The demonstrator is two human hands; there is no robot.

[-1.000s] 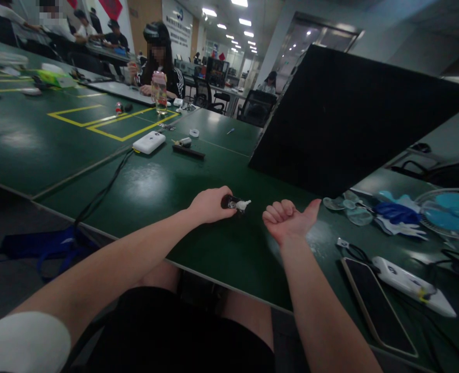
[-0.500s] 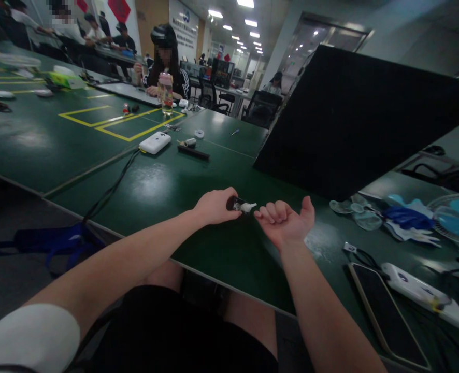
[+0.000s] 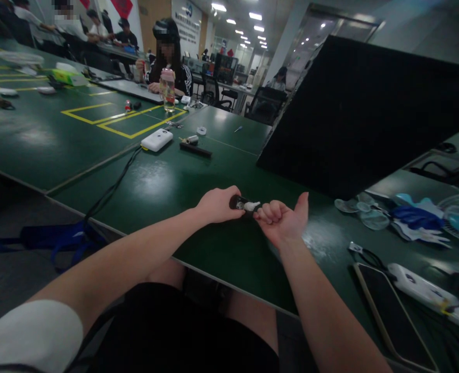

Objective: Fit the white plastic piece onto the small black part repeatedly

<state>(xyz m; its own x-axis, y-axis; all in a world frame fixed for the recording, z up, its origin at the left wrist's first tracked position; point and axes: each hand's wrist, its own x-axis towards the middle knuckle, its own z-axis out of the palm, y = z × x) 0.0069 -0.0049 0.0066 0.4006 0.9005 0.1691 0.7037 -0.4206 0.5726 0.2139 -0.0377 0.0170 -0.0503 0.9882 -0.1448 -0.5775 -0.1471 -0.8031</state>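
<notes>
My left hand (image 3: 221, 203) is closed around a small dark device (image 3: 238, 202) with a round metal-looking part and a white tapered piece (image 3: 252, 206) sticking out to the right. Too small to tell what kind of device it is. My right hand (image 3: 282, 220) is turned palm up just beside it. Its fingers are curled and pressed together, the thumb stretched away from them. The curled fingertips meet the right end of the device at the white piece. Whatever lies inside those fingers is hidden. Both hands are held above the green table (image 3: 214, 254).
A big black panel (image 3: 361, 124) leans at the back right. Clear fan blades (image 3: 365, 211), blue and white gloves (image 3: 416, 220), a phone (image 3: 395, 313) and a white power bank (image 3: 433, 292) lie right. Ahead are another power bank (image 3: 157, 140), a black strip (image 3: 195, 149) and a bottle (image 3: 168, 90); a person sits opposite.
My right hand has shifted slightly left, so its fingertips now meet the white piece and the device. The left hand still holds the device. The view has tilted a little.
</notes>
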